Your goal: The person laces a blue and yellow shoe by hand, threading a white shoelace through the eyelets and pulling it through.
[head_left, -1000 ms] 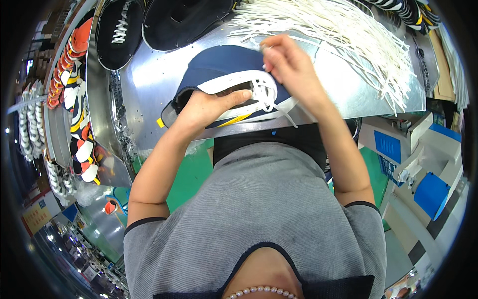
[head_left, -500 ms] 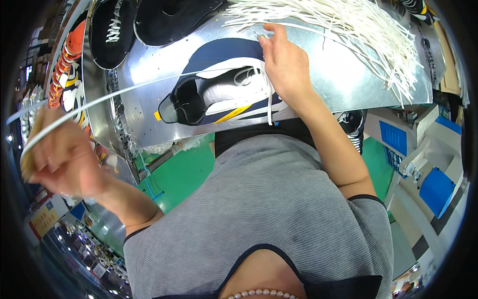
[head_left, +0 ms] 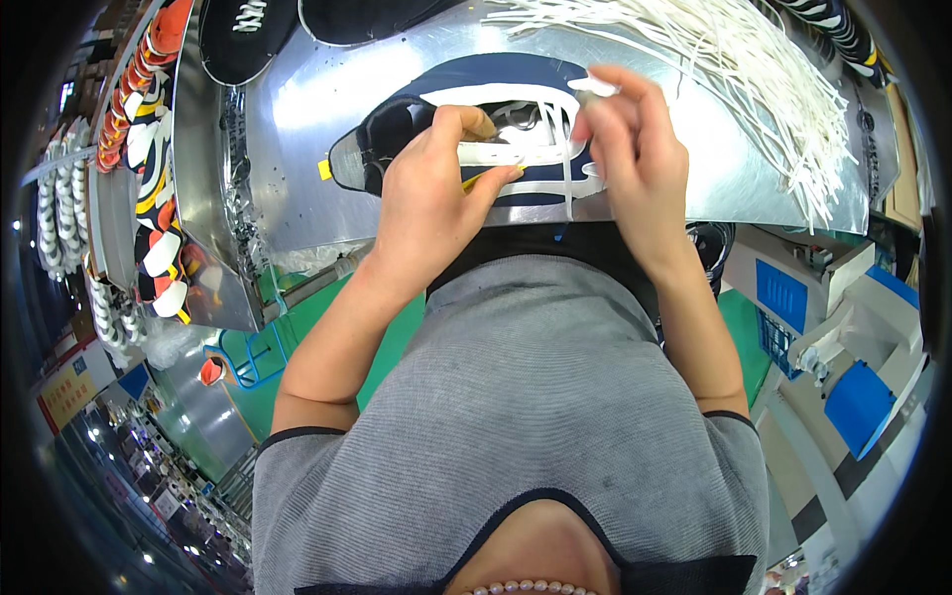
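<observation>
A navy shoe upper [head_left: 506, 71] with white eyelet bands lies on the metal table, its yellow-tabbed heel to the left. My left hand [head_left: 426, 198] is closed on its near eyelet band, thumb outside and index finger over the opening. A white shoelace [head_left: 567, 159] crosses the throat near the toe, and its end hangs over the near side. Over the toe is my right hand [head_left: 640, 159], fingers bent together and partly blurred. Something small and white shows at its fingertips; I cannot make out what it is.
Loose white laces [head_left: 734, 89] lie heaped at the far right of the metal table [head_left: 327, 94]. Black shoe uppers [head_left: 238, 45] rest at the far left. Orange, white and black shoe parts [head_left: 149, 169] hang along the left side. A blue-framed stool [head_left: 253, 362] stands lower left.
My left hand has come from the far left, where a white lace was stretched out to it, onto the shoe upper. My right hand has shifted right and nearer. The stretched lace is gone from view.
</observation>
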Demonstrator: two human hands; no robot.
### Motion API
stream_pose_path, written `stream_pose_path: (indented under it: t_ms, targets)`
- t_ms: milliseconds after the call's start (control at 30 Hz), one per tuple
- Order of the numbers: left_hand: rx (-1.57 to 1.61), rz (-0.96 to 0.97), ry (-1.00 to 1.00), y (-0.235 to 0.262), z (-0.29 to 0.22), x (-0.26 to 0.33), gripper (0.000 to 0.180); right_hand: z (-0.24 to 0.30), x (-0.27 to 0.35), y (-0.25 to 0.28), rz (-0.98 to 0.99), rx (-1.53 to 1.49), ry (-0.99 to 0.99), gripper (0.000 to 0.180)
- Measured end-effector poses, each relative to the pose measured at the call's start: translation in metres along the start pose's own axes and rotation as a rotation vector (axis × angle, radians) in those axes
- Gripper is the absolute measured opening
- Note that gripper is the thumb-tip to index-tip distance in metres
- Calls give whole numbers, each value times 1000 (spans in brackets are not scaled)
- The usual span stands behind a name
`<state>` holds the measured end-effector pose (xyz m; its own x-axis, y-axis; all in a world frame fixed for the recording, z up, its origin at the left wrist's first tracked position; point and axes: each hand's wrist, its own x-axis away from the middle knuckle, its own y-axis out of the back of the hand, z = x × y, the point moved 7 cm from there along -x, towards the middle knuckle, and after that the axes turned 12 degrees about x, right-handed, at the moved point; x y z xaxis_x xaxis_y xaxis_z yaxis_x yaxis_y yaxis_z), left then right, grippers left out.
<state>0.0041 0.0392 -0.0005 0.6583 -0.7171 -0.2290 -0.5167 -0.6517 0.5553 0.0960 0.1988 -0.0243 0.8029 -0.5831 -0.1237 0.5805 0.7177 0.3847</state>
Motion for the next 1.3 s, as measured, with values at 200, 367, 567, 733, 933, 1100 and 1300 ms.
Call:
stream_pose_path:
  t_ms: [200,367,567,733,933,1100,1300]
  targets:
    - [41,-1,29,-1,6,1,35,2,44,-13,258,192,-7,21]
    - [57,5,22,-2,10,0,35,-3,41,-21,306,306,-45,22]
    - [125,-17,0,-2,14,3,35,2,37,-14,332,266,-108,23]
    - [121,-16,-12,-3,17,3,34,2,36,-16,362,284,-128,25]
    - [104,115,-242,-14,0,9,29,5,29,-49,196,449,41,23]
    - [32,-3,-220,-6,3,16,31,9,29,-21,411,413,33,30]
    - [50,-5,-388,-12,-4,21,31,43,5,-15,242,277,197,8]
